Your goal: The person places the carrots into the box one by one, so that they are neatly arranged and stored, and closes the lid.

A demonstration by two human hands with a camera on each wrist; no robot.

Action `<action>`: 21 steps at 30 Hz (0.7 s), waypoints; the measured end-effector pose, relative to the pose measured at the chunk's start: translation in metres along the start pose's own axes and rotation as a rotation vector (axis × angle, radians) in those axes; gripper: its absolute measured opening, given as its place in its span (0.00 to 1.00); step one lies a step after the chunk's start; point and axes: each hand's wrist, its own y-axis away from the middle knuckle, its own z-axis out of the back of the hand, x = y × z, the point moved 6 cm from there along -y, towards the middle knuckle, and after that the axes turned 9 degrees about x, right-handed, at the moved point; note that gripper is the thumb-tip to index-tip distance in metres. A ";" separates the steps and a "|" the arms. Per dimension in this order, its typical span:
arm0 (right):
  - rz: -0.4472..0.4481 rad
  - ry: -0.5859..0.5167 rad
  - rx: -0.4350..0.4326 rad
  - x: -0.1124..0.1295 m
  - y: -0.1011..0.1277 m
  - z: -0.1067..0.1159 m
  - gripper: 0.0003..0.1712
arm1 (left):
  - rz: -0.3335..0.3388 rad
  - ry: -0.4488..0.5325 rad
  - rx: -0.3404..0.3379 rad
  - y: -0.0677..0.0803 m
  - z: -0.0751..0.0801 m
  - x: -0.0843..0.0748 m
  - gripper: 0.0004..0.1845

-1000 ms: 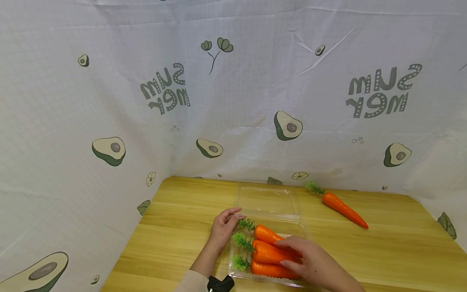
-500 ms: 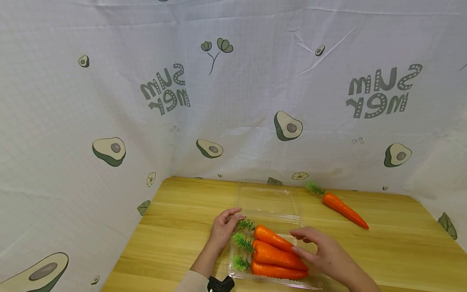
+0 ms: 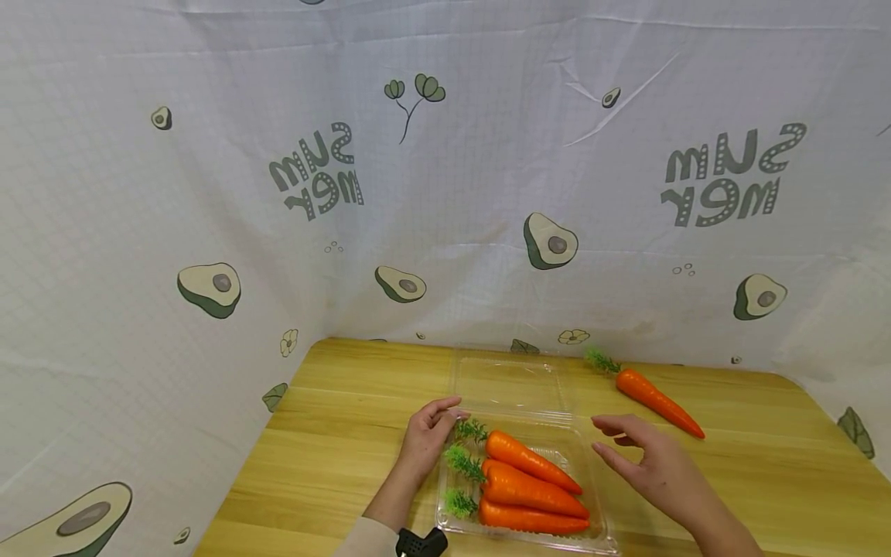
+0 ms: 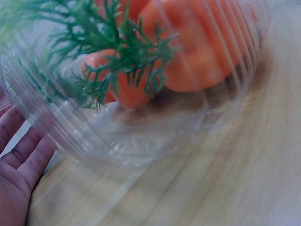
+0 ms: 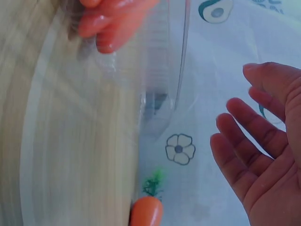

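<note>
Left hand [image 3: 426,438] rests fingers on the box [image 3: 597,534], seemingly steadying it; right hand [image 3: 650,463] hovers released near the far carrot [image 3: 654,399].

The right hand [image 5: 265,155] fills the right side of the right wrist view, palm showing, fingers spread and relaxed, holding nothing. Well apart from its fingertips, a clear plastic container [image 5: 162,70] stands on the wooden desk [image 5: 61,141] with orange carrots [image 5: 110,21] inside. Below the fingers, a loose carrot [image 5: 146,211] lies with green leaves, near a white cloth [image 5: 211,47] printed with a flower.
</note>
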 end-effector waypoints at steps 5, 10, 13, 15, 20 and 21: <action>-0.038 0.020 -0.028 -0.010 0.000 0.009 0.19 | 0.004 0.011 0.001 0.000 0.000 0.001 0.19; -0.079 0.057 -0.052 -0.018 0.000 0.013 0.19 | 0.001 0.010 0.003 0.000 0.000 0.001 0.20; -0.089 0.066 -0.080 -0.022 0.000 0.015 0.19 | 0.000 0.007 0.002 0.000 0.000 0.001 0.20; -0.092 0.069 -0.099 -0.026 0.000 0.016 0.20 | 0.002 0.006 0.002 0.000 0.001 0.002 0.20; -0.113 0.077 -0.134 -0.038 0.001 0.020 0.19 | 0.009 0.008 0.002 -0.001 0.000 0.002 0.20; -0.117 0.078 -0.140 -0.039 0.002 0.021 0.19 | 0.008 0.009 0.003 -0.001 0.000 0.002 0.20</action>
